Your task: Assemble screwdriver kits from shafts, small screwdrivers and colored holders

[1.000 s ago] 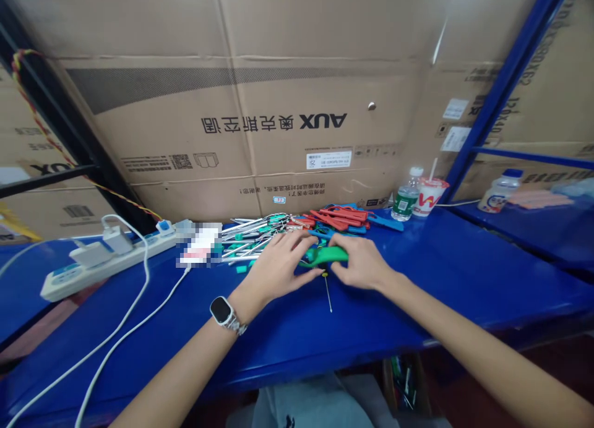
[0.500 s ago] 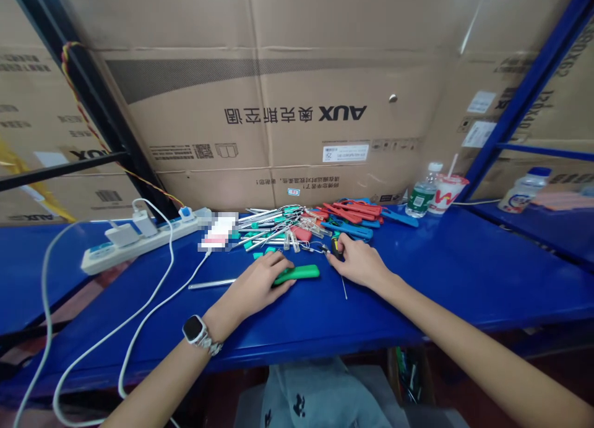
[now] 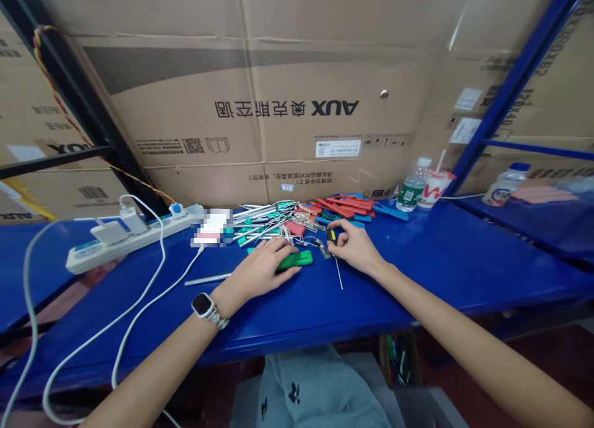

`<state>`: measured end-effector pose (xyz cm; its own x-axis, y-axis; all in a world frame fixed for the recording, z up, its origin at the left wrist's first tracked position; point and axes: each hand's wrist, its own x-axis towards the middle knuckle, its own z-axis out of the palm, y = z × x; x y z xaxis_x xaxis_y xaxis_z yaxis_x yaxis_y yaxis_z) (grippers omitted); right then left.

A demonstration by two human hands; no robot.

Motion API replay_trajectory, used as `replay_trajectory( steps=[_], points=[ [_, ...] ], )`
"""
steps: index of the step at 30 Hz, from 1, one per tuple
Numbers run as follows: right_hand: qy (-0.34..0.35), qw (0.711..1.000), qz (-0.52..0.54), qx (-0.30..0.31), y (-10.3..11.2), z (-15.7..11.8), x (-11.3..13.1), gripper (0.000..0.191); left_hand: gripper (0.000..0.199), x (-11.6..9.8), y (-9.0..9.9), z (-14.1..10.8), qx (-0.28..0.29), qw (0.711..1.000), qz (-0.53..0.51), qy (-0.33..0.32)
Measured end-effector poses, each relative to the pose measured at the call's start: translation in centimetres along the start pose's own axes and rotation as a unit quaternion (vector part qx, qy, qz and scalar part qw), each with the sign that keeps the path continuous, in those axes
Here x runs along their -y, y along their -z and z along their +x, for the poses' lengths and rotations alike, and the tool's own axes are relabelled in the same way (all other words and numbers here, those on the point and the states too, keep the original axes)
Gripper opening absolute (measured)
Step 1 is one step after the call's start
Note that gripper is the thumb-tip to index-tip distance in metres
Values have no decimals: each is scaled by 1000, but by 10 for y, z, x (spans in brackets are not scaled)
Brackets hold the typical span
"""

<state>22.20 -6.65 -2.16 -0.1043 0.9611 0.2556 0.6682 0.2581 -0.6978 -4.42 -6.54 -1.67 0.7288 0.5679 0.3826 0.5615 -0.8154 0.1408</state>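
Observation:
My left hand (image 3: 260, 266) lies over a green plastic handle (image 3: 301, 260), fingers curled on it; a narrow dark slot shows on its upper face. From under the palm a silver metal rod (image 3: 207, 280) sticks out to the left; where rod and handle meet is hidden. My right hand (image 3: 356, 247) pinches a small screwdriver by its black and yellow handle (image 3: 331, 235), its thin shaft pointing down toward the table. Just left of the screwdriver lie a clear part and thin wires (image 3: 321, 247). Behind both hands is a pile of silver rods with green pieces (image 3: 255, 221).
Red handles (image 3: 346, 205) and a blue one (image 3: 392, 212) lie at the back. A water bottle (image 3: 411, 187) and a red-white cup (image 3: 436, 190) stand right. A white power strip (image 3: 134, 239), cables and a blurred phone-like object (image 3: 211, 228) are left. Cardboard (image 3: 288, 75) walls the back.
The green handle has rolled under my left hand, so its slotted face now shows. My right hand still holds the screwdriver, with its grip slightly altered. The whole view has shifted a little.

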Motion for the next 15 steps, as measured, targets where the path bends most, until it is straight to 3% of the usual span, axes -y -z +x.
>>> replay_trajectory(
  steps=[4,7,15],
  points=[
    [46,981,176,-70,4,3,7,43,32,-2,-5,18,27,999,-7,-19],
    [68,956,275,-82,2,11,18,58,29,-2,-9,24,30,999,-33,-17],
    [143,924,351,-57,-35,37,50,65,26,0,-10,6,9,998,-65,8]
  ],
)
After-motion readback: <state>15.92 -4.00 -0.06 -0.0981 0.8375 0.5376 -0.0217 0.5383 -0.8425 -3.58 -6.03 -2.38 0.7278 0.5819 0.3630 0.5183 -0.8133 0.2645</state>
